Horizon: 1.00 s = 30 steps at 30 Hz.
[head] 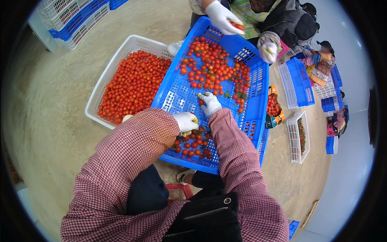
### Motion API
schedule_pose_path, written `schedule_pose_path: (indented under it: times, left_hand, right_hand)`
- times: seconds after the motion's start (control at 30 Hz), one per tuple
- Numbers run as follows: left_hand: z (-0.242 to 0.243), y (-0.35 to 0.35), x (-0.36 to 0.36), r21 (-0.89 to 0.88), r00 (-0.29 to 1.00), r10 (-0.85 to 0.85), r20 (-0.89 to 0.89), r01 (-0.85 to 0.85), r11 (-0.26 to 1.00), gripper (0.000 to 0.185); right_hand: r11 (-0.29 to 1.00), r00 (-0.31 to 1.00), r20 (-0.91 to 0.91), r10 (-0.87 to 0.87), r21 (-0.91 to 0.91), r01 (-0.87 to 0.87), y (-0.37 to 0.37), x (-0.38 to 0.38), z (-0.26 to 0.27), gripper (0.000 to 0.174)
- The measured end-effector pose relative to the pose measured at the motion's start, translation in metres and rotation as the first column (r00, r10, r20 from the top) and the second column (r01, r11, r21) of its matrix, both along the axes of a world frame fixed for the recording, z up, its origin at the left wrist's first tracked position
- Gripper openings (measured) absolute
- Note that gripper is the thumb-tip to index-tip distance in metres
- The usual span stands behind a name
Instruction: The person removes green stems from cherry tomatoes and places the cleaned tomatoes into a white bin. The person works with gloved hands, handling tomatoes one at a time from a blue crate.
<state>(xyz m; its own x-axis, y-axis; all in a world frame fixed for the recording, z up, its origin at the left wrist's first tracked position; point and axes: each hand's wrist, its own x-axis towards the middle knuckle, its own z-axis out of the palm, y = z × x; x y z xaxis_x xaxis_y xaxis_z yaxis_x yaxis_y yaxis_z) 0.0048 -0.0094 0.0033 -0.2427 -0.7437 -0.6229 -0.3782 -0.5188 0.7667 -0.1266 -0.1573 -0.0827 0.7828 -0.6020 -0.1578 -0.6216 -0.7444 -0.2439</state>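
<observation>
A blue plastic crate [175,79] with slotted walls lies before me, with cherry tomatoes [208,71] spread over its far half. My right hand [211,104], in a white glove with yellowish fingertips, is over the crate's middle, a single cherry tomato [201,102] between its thumb and fingers. Close to the near-left wall, my left hand [185,122] is gloved too, its fingers curled down and its palm side hidden. Just below it lies a smaller group of cherry tomatoes [193,145], some with green stems.
Left of the crate stands a white plastic crate [101,87] of loose cherry tomatoes. Opposite me, a co-worker's gloved hand [222,18] holds red tomatoes above the far rim; their other hand [268,51] is beside it. An open carton [273,107] stands on the right.
</observation>
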Motion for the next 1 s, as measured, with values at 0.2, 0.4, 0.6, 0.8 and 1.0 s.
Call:
schedule_pose_path:
  times: [0.2,0.4,0.6,0.8,1.0]
  left_hand:
    - [-0.006,0.000,0.000,-0.031,0.999,0.043,-0.008,-0.043,0.999,0.023]
    - [-0.011,-0.002,0.001,-0.043,0.999,0.051,0.013,-0.051,0.998,0.022]
    - [-0.014,-0.008,0.006,-0.213,0.934,0.349,-0.081,-0.358,0.909,0.019]
    - [-0.008,-0.007,0.004,-0.274,0.895,0.406,-0.184,-0.443,0.854,0.039]
    - [0.001,-0.007,0.005,-0.054,0.710,0.438,-0.552,-0.554,0.831,0.033]
  right_hand:
    - [0.565,0.863,0.275,-0.423,0.825,0.014,0.003,-0.019,0.010,0.039]
    - [-0.073,0.730,0.280,-0.624,0.909,-0.411,0.009,-0.033,0.035,0.041]
    - [-0.155,0.696,0.291,-0.657,0.851,-0.502,0.009,-0.036,0.030,0.041]
    - [-0.030,0.811,0.192,-0.553,0.968,-0.250,0.026,-0.032,0.040,0.042]
    - [0.008,0.812,0.250,-0.528,0.957,-0.290,0.027,-0.035,0.062,0.046]
